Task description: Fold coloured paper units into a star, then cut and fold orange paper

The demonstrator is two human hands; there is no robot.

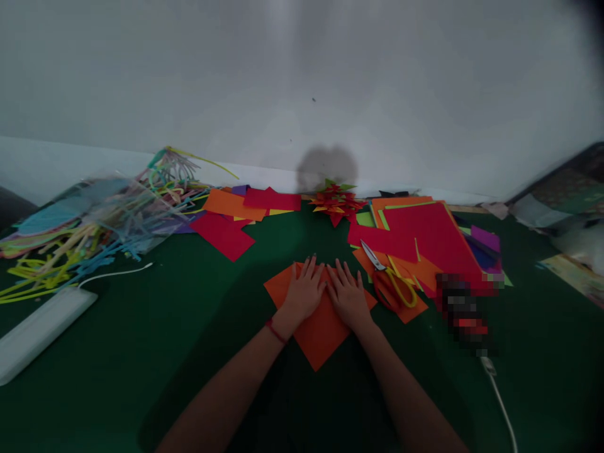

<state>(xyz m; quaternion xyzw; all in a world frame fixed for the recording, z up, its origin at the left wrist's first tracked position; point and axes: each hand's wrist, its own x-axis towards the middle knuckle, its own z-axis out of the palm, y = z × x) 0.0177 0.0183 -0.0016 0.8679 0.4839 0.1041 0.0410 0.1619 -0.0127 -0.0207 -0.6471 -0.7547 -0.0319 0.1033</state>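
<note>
An orange sheet of paper [318,343] lies on the green table with one corner pointing toward me. Its far edge looks folded, though my hands cover much of it. My left hand [304,292] rests flat on the left part of the sheet, fingers stretched out and pointing away. On the right part lies my right hand [346,296], also flat with its fingers spread. The two hands are close together near the middle of the paper. Just right of my right hand, scissors with orange and yellow handles [395,289] lie on paper scraps, blades pointing away from me.
A folded paper star cluster [336,204] stands by the wall. Red sheets [425,229] are stacked at right, near a pixelated object with a white cable [503,402]. Pipe cleaners [94,245] are heaped at left behind a white power strip [44,333]. Loose red paper [224,236] lies left of centre.
</note>
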